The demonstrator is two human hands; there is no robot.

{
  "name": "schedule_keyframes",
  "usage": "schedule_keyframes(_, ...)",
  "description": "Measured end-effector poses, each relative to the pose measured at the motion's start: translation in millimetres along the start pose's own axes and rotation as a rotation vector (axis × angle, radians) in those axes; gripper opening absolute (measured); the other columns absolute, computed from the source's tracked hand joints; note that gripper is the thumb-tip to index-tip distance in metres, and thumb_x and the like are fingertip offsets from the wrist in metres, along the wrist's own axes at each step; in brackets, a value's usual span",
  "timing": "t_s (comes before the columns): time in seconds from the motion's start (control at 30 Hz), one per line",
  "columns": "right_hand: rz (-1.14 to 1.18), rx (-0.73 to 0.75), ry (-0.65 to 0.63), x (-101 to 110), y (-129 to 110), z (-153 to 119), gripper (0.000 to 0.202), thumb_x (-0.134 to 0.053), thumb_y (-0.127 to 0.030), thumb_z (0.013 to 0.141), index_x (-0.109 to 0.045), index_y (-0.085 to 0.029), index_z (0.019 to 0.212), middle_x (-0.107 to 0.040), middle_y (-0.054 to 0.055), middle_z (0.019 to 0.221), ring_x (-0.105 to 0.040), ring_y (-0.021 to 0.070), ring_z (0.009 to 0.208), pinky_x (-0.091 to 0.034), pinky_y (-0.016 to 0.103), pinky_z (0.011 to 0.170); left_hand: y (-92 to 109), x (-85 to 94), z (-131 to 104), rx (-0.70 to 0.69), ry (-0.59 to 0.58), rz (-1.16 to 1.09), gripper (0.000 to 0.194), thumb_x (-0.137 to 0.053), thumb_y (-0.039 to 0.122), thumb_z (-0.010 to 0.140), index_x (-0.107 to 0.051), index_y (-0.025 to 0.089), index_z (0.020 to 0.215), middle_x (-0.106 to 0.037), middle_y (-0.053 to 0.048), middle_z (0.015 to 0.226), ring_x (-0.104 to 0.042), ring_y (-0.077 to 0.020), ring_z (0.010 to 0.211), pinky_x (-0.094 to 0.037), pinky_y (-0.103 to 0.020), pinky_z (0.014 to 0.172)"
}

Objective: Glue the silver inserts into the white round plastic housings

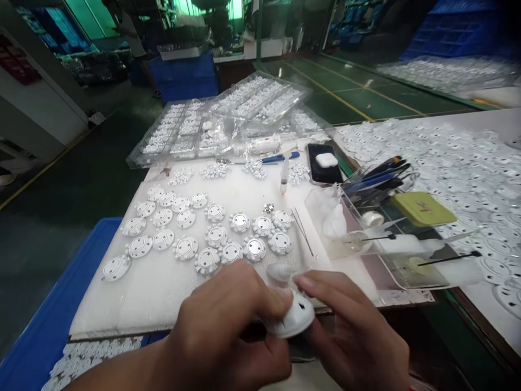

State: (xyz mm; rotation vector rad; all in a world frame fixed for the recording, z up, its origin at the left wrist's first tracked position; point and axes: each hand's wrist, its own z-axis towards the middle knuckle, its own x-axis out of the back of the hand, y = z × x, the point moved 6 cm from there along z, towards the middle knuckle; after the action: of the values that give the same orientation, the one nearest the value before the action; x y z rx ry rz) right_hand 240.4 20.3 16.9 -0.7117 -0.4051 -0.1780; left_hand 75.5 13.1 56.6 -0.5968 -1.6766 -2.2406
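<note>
My left hand [232, 326] grips a white domed disc [299, 317] with a dark hole, its thumb on top and fingers curled below. Fingers of my right hand [354, 326] are bent around the disc's right side, touching it. Just behind the disc is a small translucent white piece [280, 272], partly hidden by the fingers. Rows of round white parts with knobbed rims [255, 248] lie on the white foam board [154, 298] beyond my hands. Two thin metal rods [303, 231] rest right of them.
Behind the parts are small white piles [215, 170], a syringe [284, 176] and a phone [324, 163]. Clear trays [163, 133] stand at the back. A divided box [391, 271] with bottles, tools and a yellow-green lid [424, 208] is at right.
</note>
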Motion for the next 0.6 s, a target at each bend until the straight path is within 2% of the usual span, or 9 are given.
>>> schedule_keyframes(0.07,0.087,-0.054,0.05,1,2,1,0.034,-0.063,-0.011,0.087,-0.06,-0.02,0.119,-0.069,0.005,0.101,-0.069,0.0141,0.09,-0.06,0.02,0.075,10,-6.9,9,-0.087,-0.179,0.017,0.01,-0.073,0.017,0.081,-0.077,0.023,0.087,-0.071,-0.008,0.07,-0.065,-0.0212,0.065,-0.051,-0.03,0.064)
schedule_keyframes(0.13,0.118,-0.131,0.194,10,7,-5,0.029,-0.066,-0.013,0.086,-0.064,-0.021,0.114,-0.07,0.004,0.097,-0.07,0.0146,0.085,-0.06,0.02,0.069,17,-8.9,22,-0.182,-0.331,0.014,0.02,-0.074,0.02,0.083,-0.077,0.021,0.102,-0.075,-0.011,0.083,-0.068,-0.0228,0.076,-0.052,-0.03,0.072)
schedule_keyframes(0.17,0.1,-0.155,0.282,15,10,-10,0.03,-0.068,-0.012,0.084,-0.065,-0.022,0.112,-0.07,0.004,0.096,-0.07,0.015,0.084,-0.059,0.021,0.068,17,-5.8,32,-0.217,-0.354,0.012,0.028,-0.075,0.023,0.082,-0.075,0.02,0.11,-0.076,-0.012,0.092,-0.069,-0.0232,0.082,-0.052,-0.03,0.075)
schedule_keyframes(0.23,0.044,-0.168,0.429,24,13,-20,0.032,-0.07,-0.008,0.081,-0.067,-0.021,0.11,-0.07,0.004,0.095,-0.069,0.0153,0.084,-0.059,0.021,0.069,8,7.8,63,-0.238,-0.276,0.045,0.037,-0.073,0.031,0.084,-0.07,0.019,0.119,-0.075,-0.012,0.104,-0.068,-0.0234,0.089,-0.052,-0.031,0.08)
schedule_keyframes(0.3,0.002,-0.168,0.503,28,14,-26,0.032,-0.071,-0.007,0.078,-0.069,-0.02,0.107,-0.071,0.004,0.094,-0.069,0.0154,0.082,-0.059,0.022,0.069,-15,21.0,103,-0.154,-0.175,0.17,0.03,-0.061,0.036,0.092,-0.069,0.02,0.117,-0.073,-0.011,0.106,-0.067,-0.0226,0.091,-0.052,-0.032,0.078)
schedule_keyframes(0.37,-0.019,-0.154,0.539,31,13,-28,0.03,-0.071,-0.008,0.079,-0.07,-0.02,0.106,-0.071,0.004,0.092,-0.069,0.0153,0.081,-0.059,0.022,0.068,-44,20.2,143,-0.071,-0.238,0.307,0.023,-0.061,0.034,0.092,-0.072,0.018,0.103,-0.072,-0.01,0.1,-0.065,-0.0228,0.087,-0.051,-0.033,0.074)
schedule_keyframes(0.47,-0.063,-0.159,0.519,33,11,-27,0.026,-0.072,-0.01,0.08,-0.07,-0.021,0.103,-0.071,0.003,0.091,-0.07,0.0142,0.08,-0.06,0.019,0.068,-78,5.1,192,-0.055,-0.307,0.384,0.012,-0.065,0.024,0.089,-0.07,0.014,0.093,-0.07,-0.008,0.092,-0.064,-0.0221,0.087,-0.052,-0.038,0.081)
schedule_keyframes(0.6,-0.088,-0.179,0.492,36,11,-28,0.021,-0.07,-0.012,0.081,-0.07,-0.021,0.1,-0.072,0.002,0.089,-0.072,0.0145,0.078,-0.061,0.017,0.067,-101,-38.2,229,-0.049,-0.428,0.431,0.021,-0.062,0.031,0.094,-0.065,0.015,0.107,-0.067,-0.008,0.11,-0.065,-0.0208,0.096,-0.056,-0.041,0.084)
